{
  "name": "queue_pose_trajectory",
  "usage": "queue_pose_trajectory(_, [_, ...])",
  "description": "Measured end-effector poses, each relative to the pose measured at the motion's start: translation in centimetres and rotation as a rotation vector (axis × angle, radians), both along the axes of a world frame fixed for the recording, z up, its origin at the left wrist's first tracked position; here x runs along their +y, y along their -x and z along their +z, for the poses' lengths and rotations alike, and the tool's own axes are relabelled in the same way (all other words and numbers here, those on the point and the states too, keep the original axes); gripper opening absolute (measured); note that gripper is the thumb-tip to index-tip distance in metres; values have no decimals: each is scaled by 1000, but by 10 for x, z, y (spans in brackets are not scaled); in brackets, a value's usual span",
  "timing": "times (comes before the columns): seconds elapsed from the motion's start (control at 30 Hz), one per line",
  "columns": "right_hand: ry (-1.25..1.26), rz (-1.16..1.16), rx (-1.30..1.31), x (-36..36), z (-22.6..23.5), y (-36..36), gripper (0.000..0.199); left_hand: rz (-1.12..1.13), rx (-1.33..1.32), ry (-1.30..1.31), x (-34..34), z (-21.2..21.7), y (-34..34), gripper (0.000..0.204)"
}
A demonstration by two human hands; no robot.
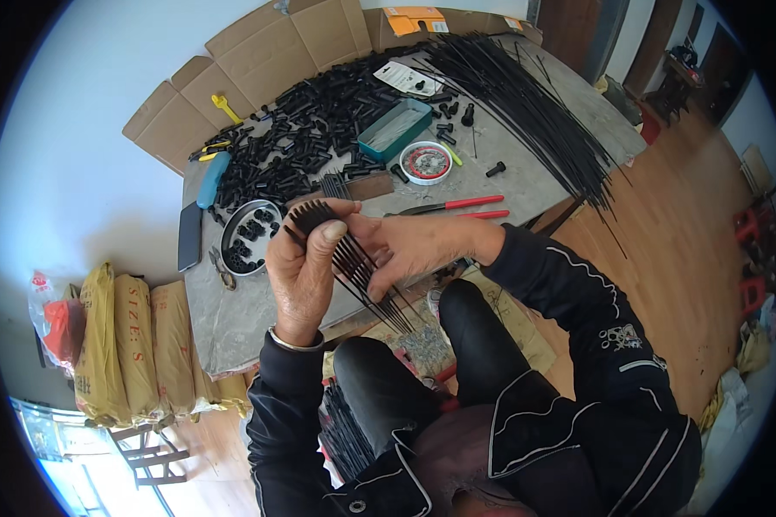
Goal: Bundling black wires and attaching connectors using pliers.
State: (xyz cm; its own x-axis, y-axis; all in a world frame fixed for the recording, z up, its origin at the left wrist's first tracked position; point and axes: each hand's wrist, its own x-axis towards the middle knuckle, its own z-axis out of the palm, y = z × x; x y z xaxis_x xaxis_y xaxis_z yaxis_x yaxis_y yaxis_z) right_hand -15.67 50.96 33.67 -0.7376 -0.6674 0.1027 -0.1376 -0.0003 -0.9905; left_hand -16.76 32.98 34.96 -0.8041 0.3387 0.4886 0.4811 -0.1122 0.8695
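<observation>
A fanned bundle of thin black rods (347, 260) slants down above the table's front edge. My left hand (297, 280) is closed round its upper end, with the thumb pressed across the rods and short ends sticking out past it. My right hand (427, 244) reaches in from the right, its fingers bent against the middle of the same bundle; the rods partly hide its fingertips. Just beyond lie pliers with red handles (476, 203) and a row of thin rods on a flat brown strip (369, 186). A round metal tin (227, 244) of small black rings stands left of my left hand.
Black cylindrical parts (306, 116) are heaped at the back, before cardboard sheets (254, 52). A teal tray (395, 129) and white dish (425, 181) stand mid-table. Long black rods (535, 112) overhang the right edge. Yellow sacks (129, 345) lean at the left.
</observation>
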Motion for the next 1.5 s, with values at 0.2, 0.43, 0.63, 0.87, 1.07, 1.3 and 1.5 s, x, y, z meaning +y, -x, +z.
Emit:
queue_pose_trajectory(0.2, [-205,-403,14,58,-7,57,28,-52,-29,-24,0,6,-8,24])
queue_pose_trajectory(0.43, [-785,-850,565,91,-33,170,18,-102,-43,-39,2,3,-8,20])
queue_pose_trajectory(0.63, [-1313,-667,731,76,-40,210,12,-95,-55,-58,-1,2,-9,21])
queue_pose_trajectory(0.87, [-1417,-513,945,87,-49,212,4,-129,-72,-75,2,-1,-4,22])
queue_pose_trajectory(1.07, [-1126,-621,1225,99,-45,205,7,-158,-93,-64,-1,3,-6,26])
queue_pose_trajectory(1.3, [-301,-860,762,65,21,135,9,-156,-126,-139,4,2,-6,25])
queue_pose_trajectory(1.5, [-114,-452,789,18,68,18,6,-135,-152,-158,-1,1,-7,24])
